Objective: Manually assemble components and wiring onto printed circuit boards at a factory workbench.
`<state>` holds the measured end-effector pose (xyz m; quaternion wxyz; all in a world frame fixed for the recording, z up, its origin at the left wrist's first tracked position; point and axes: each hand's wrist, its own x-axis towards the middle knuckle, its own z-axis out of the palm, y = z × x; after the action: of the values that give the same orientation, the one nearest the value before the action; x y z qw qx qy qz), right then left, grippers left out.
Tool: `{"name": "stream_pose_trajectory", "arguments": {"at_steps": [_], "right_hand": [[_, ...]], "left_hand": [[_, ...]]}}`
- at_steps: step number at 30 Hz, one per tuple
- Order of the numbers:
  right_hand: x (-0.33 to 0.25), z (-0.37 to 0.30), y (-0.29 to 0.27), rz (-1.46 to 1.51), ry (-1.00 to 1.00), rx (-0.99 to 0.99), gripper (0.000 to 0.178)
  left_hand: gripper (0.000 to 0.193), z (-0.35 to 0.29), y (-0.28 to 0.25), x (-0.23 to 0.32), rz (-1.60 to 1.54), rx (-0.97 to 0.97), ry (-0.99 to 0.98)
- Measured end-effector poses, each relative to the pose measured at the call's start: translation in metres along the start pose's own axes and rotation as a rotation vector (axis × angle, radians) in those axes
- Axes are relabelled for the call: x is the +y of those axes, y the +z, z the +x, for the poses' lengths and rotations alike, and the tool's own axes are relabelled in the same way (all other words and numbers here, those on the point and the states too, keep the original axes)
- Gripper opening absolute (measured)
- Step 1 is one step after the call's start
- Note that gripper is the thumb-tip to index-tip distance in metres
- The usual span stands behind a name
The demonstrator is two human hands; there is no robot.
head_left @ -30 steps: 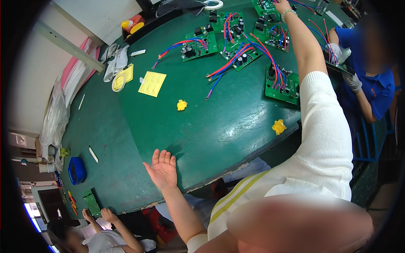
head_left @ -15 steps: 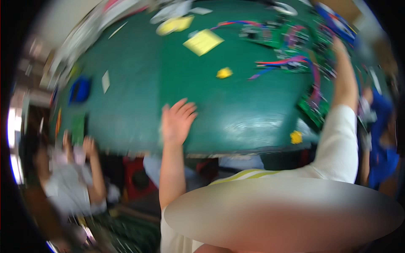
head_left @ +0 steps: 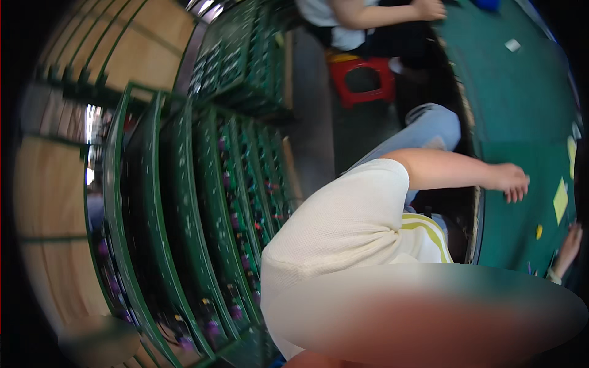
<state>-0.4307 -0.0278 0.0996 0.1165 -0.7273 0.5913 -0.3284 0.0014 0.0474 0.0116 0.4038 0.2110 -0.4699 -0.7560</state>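
My left hand (head_left: 510, 181) hovers palm down over the green tabletop (head_left: 512, 110), just inside its near edge. Its fingers are apart and loosely bent, and nothing shows in them. Beyond it lie a yellow paper note (head_left: 561, 201) and a small yellow piece (head_left: 539, 232). At the right rim, past the yellow piece, is what looks like my right hand (head_left: 569, 248), a pale band at its wrist. Blur and the rim hide how its fingers close. A blurred oval covers the forearm there.
Green racks (head_left: 178, 202) stand at the left, their slots filled with circuit boards. Another rack (head_left: 236, 61) stands behind. A red stool (head_left: 363, 81) is by the table, near a seated co-worker's arm (head_left: 386, 15). A white scrap (head_left: 513, 45) lies on the tabletop.
The view has swung left, bringing the racks into sight. The circuit boards on the table have left the picture. My left hand stays over the tabletop; what seems my right hand is away from the boards.
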Motion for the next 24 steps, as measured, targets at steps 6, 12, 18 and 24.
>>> {"name": "stream_pose_trajectory", "arguments": {"at_steps": [6,12,18,24], "right_hand": [[-0.204,0.029,0.277,0.327,-0.220,-0.516,0.031],[-0.385,-0.035,0.322,-0.126,-0.434,-0.552,0.057],[-0.336,-0.031,0.363,-0.356,-0.653,-0.403,0.048],[-0.320,-0.022,0.371,-0.383,-0.577,-0.384,0.048]], "left_hand": [[0.027,-0.203,-0.078,0.119,1.247,0.233,0.614],[0.021,-0.496,-0.059,0.226,2.231,1.494,0.125],[0.032,-0.601,0.112,0.210,2.409,2.308,-1.062],[0.080,-0.605,0.243,0.163,1.102,2.764,-2.233]]}}
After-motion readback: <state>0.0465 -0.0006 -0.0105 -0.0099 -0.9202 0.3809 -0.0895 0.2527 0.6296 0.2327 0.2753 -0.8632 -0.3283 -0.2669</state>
